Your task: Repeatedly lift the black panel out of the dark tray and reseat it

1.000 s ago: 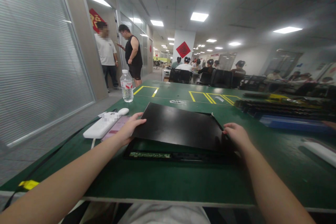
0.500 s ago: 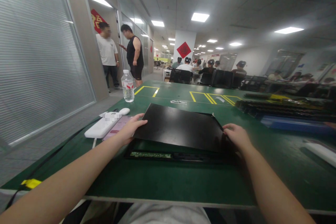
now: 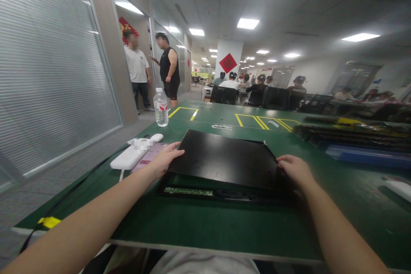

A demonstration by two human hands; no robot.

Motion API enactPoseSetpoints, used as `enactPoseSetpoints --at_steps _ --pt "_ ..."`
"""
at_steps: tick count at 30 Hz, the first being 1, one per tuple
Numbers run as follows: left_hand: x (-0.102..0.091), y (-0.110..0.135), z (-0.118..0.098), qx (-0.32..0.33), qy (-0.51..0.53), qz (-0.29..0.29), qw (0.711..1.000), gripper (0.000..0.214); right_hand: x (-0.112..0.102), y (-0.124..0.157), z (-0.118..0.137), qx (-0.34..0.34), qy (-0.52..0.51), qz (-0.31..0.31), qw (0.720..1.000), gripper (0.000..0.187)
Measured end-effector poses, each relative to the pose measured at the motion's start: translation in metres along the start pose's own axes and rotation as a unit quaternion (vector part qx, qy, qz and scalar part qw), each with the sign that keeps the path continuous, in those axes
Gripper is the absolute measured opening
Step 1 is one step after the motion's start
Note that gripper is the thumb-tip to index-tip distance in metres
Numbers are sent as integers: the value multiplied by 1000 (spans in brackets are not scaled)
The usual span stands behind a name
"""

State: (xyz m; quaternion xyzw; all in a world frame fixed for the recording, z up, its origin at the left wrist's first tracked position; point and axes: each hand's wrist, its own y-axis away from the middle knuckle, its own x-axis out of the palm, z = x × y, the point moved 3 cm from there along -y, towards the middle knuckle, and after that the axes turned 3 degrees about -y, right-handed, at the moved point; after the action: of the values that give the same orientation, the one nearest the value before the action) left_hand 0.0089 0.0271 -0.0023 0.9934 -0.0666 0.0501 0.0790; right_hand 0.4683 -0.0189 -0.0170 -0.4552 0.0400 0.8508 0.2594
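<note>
A flat, glossy black screen panel (image 3: 221,156) lies tilted over a dark frame (image 3: 257,195), its near edge raised. Along the near side of the frame, a narrow green circuit board (image 3: 188,192) shows. My left hand (image 3: 167,158) is closed on the panel's left edge, thumb on top and the other fingers mostly hidden under it. At the right edge, the fingers of my right hand (image 3: 295,170) are pinched together on the panel's side. Whether they also touch the frame there, I cannot tell.
Left of the panel are a white power bank (image 3: 130,156), a phone (image 3: 149,157), a computer mouse (image 3: 156,138) and a water bottle (image 3: 161,109). Dark strips (image 3: 353,133) and a blue tray (image 3: 362,156) are stacked at right. Two people (image 3: 169,66) stand beyond the green table (image 3: 205,227).
The whole view has shifted slightly, with the scene sitting a little further right and lower. Both hands keep their hold, and the panel has hardly moved relative to the frame.
</note>
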Motion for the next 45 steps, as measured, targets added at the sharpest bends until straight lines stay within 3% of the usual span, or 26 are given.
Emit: enactPoseSetpoints --at_steps 4,8,12,16,45 --pt "-3 -2 3 -18 -3 -36 999 58 -1 1 2 4 4 2 1000 23" --pt "-5 -4 6 -10 -5 -19 1000 44 0 1 2 -1 4 1 1000 22" --pt "-7 -8 10 4 4 10 1000 43 3 1 3 -10 20 6 1000 23" --pt "-9 -11 13 20 4 1 1000 39 3 2 5 -7 31 17 999 24" --pt "-9 -12 14 15 -1 0 1000 46 3 -5 -3 -16 4 11 1000 20"
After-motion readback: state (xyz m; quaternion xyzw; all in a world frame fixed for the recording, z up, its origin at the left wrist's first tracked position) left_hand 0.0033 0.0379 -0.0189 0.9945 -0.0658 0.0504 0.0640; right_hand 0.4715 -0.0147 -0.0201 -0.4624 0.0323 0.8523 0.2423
